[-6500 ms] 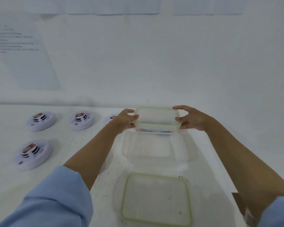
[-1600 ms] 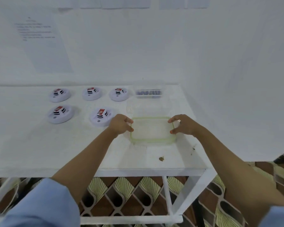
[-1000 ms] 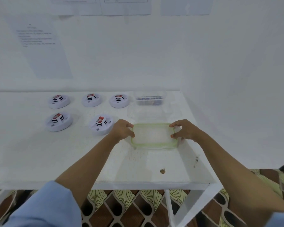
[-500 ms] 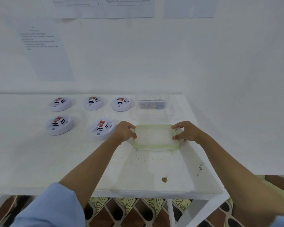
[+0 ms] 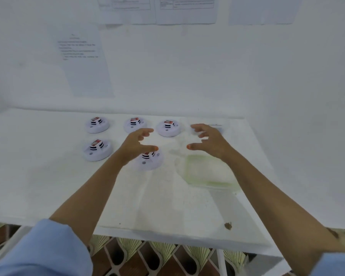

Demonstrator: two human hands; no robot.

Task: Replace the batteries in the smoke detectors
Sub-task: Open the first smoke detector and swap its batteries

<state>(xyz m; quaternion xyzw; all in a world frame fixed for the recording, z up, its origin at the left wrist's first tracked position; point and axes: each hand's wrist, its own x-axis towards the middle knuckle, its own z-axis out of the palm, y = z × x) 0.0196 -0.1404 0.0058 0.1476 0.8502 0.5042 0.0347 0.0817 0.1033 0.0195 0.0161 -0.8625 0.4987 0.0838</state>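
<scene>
Several white round smoke detectors with red-and-black tops lie on the white table (image 5: 48, 186): three in a back row (image 5: 97, 125) (image 5: 134, 124) (image 5: 168, 127) and two nearer (image 5: 97, 150) (image 5: 148, 159). My left hand (image 5: 136, 146) hovers with spread fingers over the nearest detector, holding nothing. My right hand (image 5: 209, 141) hovers likewise, apart from the clear green-rimmed container (image 5: 207, 171) that sits on the table below it. A small clear box with batteries (image 5: 217, 127) is mostly hidden behind my right fingers.
The table's front edge (image 5: 167, 234) is close to me, its right edge by the white wall. A brown speck (image 5: 228, 226) lies near the front right corner. Paper sheets (image 5: 84, 62) hang on the wall. Patterned floor shows beneath.
Both hands have let go of the green-rimmed container and lifted away toward the back, fingers spread. The container now rests on the table.
</scene>
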